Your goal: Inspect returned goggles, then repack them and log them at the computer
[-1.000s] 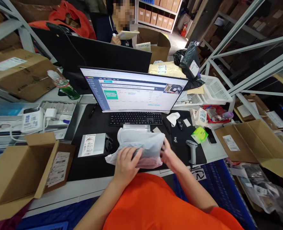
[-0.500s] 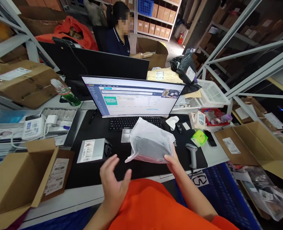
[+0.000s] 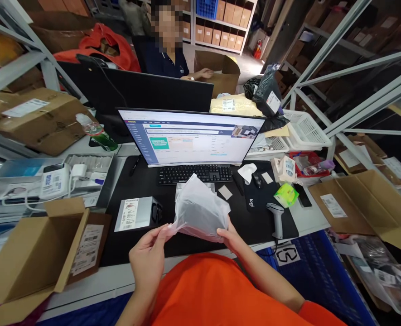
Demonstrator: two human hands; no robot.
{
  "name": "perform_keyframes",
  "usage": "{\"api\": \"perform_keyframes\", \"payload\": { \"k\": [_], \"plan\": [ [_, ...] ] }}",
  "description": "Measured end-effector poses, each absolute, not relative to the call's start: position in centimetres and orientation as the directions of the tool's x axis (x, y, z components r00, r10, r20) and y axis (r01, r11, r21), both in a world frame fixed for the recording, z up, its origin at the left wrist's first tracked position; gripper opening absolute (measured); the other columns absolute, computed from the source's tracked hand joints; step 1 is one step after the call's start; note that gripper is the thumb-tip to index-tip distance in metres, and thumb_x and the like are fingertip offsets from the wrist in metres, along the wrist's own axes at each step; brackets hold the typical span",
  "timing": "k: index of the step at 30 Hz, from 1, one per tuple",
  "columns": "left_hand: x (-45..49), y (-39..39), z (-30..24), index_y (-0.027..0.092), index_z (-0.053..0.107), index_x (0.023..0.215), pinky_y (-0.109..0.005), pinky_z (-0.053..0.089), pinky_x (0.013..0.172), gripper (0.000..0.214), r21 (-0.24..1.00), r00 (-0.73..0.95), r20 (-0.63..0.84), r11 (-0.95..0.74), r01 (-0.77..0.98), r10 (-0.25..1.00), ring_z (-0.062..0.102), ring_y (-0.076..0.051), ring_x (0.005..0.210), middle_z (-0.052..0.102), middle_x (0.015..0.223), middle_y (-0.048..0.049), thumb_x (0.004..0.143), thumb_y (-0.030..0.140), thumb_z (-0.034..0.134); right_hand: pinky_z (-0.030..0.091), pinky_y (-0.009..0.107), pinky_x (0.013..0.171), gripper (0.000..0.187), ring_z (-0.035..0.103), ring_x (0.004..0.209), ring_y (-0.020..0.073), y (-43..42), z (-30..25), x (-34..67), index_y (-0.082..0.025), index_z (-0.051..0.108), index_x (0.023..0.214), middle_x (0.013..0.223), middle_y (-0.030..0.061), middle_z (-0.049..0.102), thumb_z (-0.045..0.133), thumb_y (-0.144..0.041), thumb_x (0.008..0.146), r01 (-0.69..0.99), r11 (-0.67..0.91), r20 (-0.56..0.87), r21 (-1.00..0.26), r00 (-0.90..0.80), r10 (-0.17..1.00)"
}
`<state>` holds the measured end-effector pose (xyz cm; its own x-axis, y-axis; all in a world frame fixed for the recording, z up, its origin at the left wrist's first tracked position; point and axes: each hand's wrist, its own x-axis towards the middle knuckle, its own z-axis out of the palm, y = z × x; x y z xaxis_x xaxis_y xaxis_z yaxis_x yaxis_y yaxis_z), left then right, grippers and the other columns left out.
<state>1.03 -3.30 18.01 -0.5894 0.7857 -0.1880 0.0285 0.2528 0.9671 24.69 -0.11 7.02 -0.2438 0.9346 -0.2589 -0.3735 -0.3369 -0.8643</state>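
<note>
A frosted white plastic bag [image 3: 200, 210] with something dark inside is held over the black desk mat, in front of the keyboard [image 3: 196, 174]. What the dark item is cannot be made out. My left hand [image 3: 151, 253] pinches the bag's near left corner, fingers closed. On the opposite side, my right hand [image 3: 230, 236] grips the bag's lower right edge, thumb on top. Left of the bag lies a silver-grey box [image 3: 137, 213] with a white printed label. A small pale square [image 3: 225, 192] rests on the mat to the bag's right.
A monitor [image 3: 193, 140] stands behind the keyboard. To the right lie a barcode scanner [image 3: 275, 220], a mouse [image 3: 258, 180] and a green packet [image 3: 286, 194]. Open cartons flank the desk, one left [image 3: 26, 253], one right [image 3: 373, 203]. Beyond the monitors sits another person [image 3: 166, 59].
My left hand has closed on the bag's corner; it was open beside it. The bag has moved left and nearer to me. The person opposite has turned their head.
</note>
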Motion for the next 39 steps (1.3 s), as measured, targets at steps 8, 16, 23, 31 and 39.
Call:
{"api": "perform_keyframes", "payload": {
  "k": [8,16,23,31,39],
  "plan": [
    [2.2,-3.8,21.9,0.024,0.078,0.074,-0.021,0.057,0.058,0.016,0.933,-0.265,0.148,-0.046,0.356,0.953,0.070,-0.015,0.064,0.075,0.072,0.0004,0.083,0.037,0.074,0.052,0.046,0.101,0.030,0.068,0.110,0.0251,0.0,15.3,26.1,-0.025,0.072,0.121,0.115,0.0108,0.074,0.063,-0.029,0.093,0.373,0.288,0.223,-0.882,-0.209,0.952],
    [1.0,-5.1,22.0,0.023,0.076,0.094,-0.021,0.057,0.070,0.009,0.534,0.195,0.538,-0.510,0.675,0.820,0.072,-0.014,0.073,0.078,0.085,0.0003,0.090,0.021,0.068,0.050,0.029,0.072,0.022,0.069,0.082,0.0145,0.1,22.3,20.5,-0.020,0.072,0.097,0.096,0.0023,0.079,0.054,-0.032,0.102,0.376,0.783,0.474,-0.496,-0.638,0.607],
    [-2.5,-7.4,22.5,0.024,0.073,0.085,-0.024,0.054,0.066,0.015,0.698,-0.216,0.405,-0.149,0.700,0.888,0.068,-0.015,0.072,0.074,0.080,0.0010,0.092,0.035,0.065,0.045,0.030,0.071,0.022,0.067,0.077,0.0175,1.5,20.2,24.3,-0.020,0.069,0.085,0.085,0.0041,0.076,0.061,-0.034,0.099,0.559,0.674,0.251,-0.482,-0.649,0.718],
    [-4.5,-7.5,20.5,0.025,0.074,0.081,-0.023,0.058,0.067,0.022,0.775,0.081,0.187,-0.198,0.600,0.979,0.071,-0.017,0.076,0.075,0.082,-0.0021,0.091,0.042,0.064,0.050,0.030,0.081,0.017,0.068,0.094,0.0200,0.8,20.4,28.2,-0.021,0.066,0.098,0.097,0.0069,0.074,0.054,-0.033,0.102,0.572,0.590,0.173,-0.569,-0.618,0.767],
    [-0.1,-4.5,17.5,0.034,0.075,0.110,-0.047,0.052,0.107,0.030,0.593,0.374,0.106,-0.360,0.720,0.921,0.063,-0.023,0.125,0.066,0.137,-0.0041,0.099,0.037,0.047,0.047,0.023,0.069,0.013,0.068,0.087,0.0149,-1.4,20.7,25.6,-0.020,0.063,0.106,0.102,0.0047,0.071,0.050,-0.024,0.103,0.516,0.686,0.111,-0.512,-0.752,0.649]
  ]
}}
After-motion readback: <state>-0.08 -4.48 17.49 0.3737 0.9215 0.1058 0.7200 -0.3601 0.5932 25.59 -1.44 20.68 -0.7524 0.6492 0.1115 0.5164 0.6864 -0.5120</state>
